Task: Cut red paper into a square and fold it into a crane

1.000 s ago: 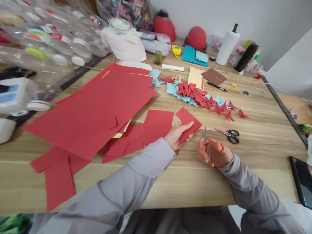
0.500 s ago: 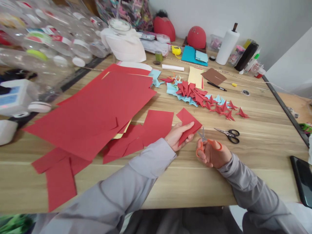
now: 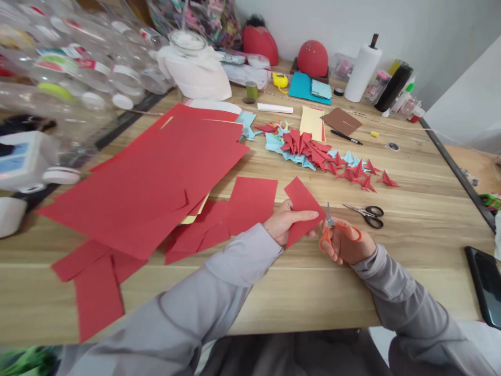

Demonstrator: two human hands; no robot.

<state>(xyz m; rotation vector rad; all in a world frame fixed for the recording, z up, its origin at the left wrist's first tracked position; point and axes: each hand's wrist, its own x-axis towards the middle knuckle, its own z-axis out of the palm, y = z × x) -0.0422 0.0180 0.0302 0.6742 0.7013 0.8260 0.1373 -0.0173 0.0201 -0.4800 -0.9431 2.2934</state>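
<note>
The left hand [image 3: 282,222] grasps one red paper piece [image 3: 300,202] above the counter [image 3: 297,297]; the right hand [image 3: 352,245] grasps one pair of orange-handled scissors [image 3: 331,222]. One pair of black-handled scissors [image 3: 368,212] lies nearby.

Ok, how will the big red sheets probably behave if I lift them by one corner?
The big red sheets will likely sag, as they look thin and wide. They may slide apart, since their edges lie uneven. They could also shift the yellow paper partly under them.
</note>
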